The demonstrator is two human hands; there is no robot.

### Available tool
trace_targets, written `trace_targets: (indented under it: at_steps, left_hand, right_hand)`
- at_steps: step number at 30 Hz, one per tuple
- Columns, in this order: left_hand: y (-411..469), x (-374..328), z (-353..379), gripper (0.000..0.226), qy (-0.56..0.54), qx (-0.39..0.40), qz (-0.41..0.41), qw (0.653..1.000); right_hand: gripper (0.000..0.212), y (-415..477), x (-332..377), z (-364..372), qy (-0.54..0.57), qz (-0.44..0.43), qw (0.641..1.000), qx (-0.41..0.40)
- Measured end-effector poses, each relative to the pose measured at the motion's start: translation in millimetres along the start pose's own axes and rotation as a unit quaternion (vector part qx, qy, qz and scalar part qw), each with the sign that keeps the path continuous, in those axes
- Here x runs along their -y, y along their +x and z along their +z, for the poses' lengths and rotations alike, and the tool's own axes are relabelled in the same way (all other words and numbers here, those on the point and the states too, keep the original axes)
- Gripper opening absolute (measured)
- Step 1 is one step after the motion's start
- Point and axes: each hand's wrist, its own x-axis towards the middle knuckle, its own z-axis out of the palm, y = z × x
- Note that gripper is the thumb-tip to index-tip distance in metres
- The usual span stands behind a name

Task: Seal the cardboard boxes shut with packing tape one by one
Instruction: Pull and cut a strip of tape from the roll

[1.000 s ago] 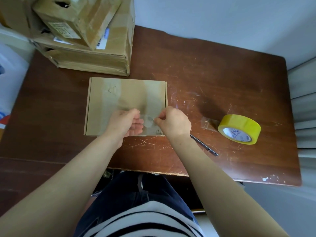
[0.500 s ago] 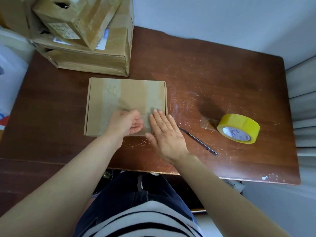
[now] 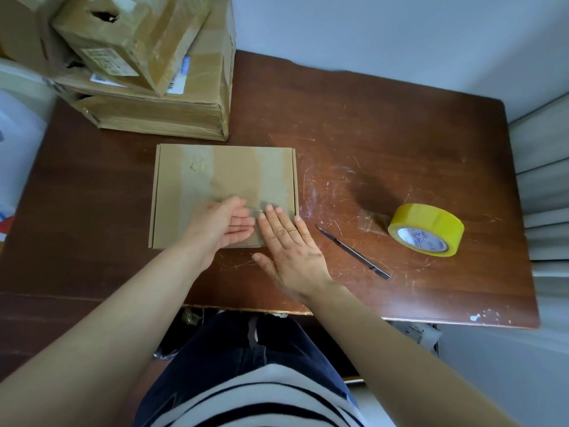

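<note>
Knife point(image 3: 354, 252) is set down since a second ago; left hand point(image 3: 221, 224) and right hand point(image 3: 291, 245), fingers straight, are pressed on the box point(image 3: 215, 171) near the table's point(image 3: 385, 134) front edge. Light, stiff: best held by its sides.

Scratched dark brown wooden table point(image 3: 385, 143), plain pale wall point(image 3: 385, 35) behind, white slatted panel point(image 3: 545, 180) at right

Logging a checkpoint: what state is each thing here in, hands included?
flat box: closed, clear tape across its lid
left hand: open, resting on the box
right hand: open, fingers flat on the box
tape roll: lying on the table, loose end out
knife: lying on the table, untouched
stacked boxes: closed, taped; top one has a hole
</note>
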Motion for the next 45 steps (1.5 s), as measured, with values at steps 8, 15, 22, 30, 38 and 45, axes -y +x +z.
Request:
trace_targets:
  at_steps: [8,15,22,30,38,45]
  left_hand:
    - [-9,-7,-21,0.024,0.099,-0.113,0.088,0.985]
    - [-21,23,-16,0.064,0.481,0.042,0.354,0.801]
    - [2,59,-16,0.077,0.716,0.045,0.342,0.607]
    - [-1,62,-29,0.088,0.704,0.037,0.361,0.611]
    - [-1,57,-26,0.086,0.714,0.035,0.349,0.606]
    - [-17,36,-12,0.052,0.593,0.006,0.408,0.694]
  right_hand:
    - [0.066,1,2,2,-0.007,0.009,1.0,-0.006]
    - [0.075,-1,-1,-14,0.216,0.008,0.975,-0.049]
    - [0.07,2,-11,-8,0.014,-0.002,1.0,-0.004]
    - [0.069,-3,-15,-8,-0.001,0.03,1.0,-0.005]
    - [0.071,-7,-21,-16,-0.017,0.005,1.0,-0.008]
    - [0.056,-9,-23,-27,0.11,0.014,0.991,-0.077]
